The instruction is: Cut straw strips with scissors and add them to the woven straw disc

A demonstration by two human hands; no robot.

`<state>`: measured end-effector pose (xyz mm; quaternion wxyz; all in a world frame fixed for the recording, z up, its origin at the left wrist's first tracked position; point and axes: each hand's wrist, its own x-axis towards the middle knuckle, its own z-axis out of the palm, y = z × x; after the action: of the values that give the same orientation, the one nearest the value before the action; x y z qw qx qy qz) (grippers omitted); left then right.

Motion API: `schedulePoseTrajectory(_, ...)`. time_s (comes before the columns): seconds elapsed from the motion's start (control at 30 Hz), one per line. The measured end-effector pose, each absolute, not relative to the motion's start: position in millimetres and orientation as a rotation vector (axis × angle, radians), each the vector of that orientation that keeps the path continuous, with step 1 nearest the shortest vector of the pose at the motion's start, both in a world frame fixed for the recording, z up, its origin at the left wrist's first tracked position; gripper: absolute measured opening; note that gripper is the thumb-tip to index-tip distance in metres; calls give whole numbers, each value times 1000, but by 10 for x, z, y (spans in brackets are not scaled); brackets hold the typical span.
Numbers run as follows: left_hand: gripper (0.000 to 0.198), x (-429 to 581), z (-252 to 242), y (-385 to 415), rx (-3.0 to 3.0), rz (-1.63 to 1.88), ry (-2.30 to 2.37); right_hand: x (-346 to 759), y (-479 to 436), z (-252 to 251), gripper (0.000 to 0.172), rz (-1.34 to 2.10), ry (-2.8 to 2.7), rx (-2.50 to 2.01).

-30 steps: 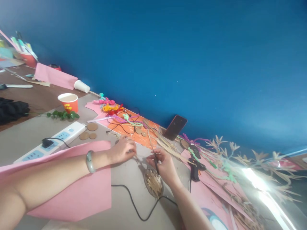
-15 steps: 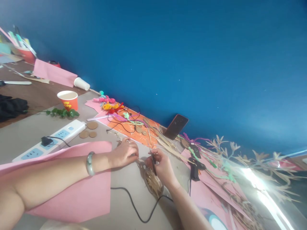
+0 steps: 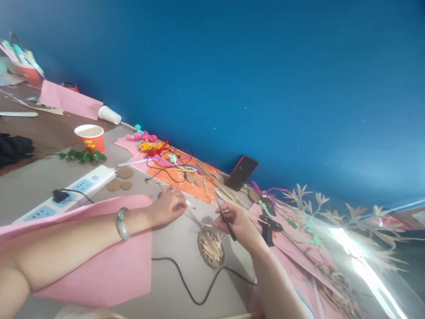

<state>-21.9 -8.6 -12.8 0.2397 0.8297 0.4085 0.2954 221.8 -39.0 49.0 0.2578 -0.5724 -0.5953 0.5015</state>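
My left hand [image 3: 171, 206], with a bracelet [image 3: 122, 223] on its wrist, is closed in a pinch over the grey table. A small pale sliver [image 3: 189, 204] shows at its fingertips. In my right hand [image 3: 237, 223] is a slim dark pair of tweezers [image 3: 227, 226], gripped mid-length, its thin tip pointing up and away. Just below and left of that hand lies an oval brown dish [image 3: 200, 248] holding many short straw-coloured strips [image 3: 212, 248]. Neither hand touches the dish.
A white power strip [image 3: 79, 190], wooden discs [image 3: 125, 173] and a red paper cup [image 3: 93, 139] are on the left. An orange sheet [image 3: 172, 176] with yarn lies behind. A phone [image 3: 242, 173] leans on the wall. Right are a black glue gun [image 3: 267, 228] and dried stems [image 3: 302, 195]. A cable [image 3: 181, 277] crosses in front.
My right hand has moved right with the tweezers, away from my left hand, uncovering the dish. My left hand has shifted slightly left and up, and the pale sliver now shows. The view has shifted a little.
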Motion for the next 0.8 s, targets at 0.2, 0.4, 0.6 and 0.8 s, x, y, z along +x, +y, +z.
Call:
schedulePoseTrajectory(0.2,19,-242,-144,-95,2400,741,1076,2283,-449,652,19,1276,-1969,-1754)
schedulePoseTrajectory(0.4,34,-252,-223,-97,2600,608,993,2274,-463,610,20,1215,-2203,-1770)
schedulePoseTrajectory(0.6,33,-262,-235,-75,2630,592,958,2300,-460,618,21,1154,-2253,-1765)
schedulePoseTrajectory(0.8,24,-277,-179,-60,2686,667,924,2304,-476,668,20,1126,-2185,-1777)
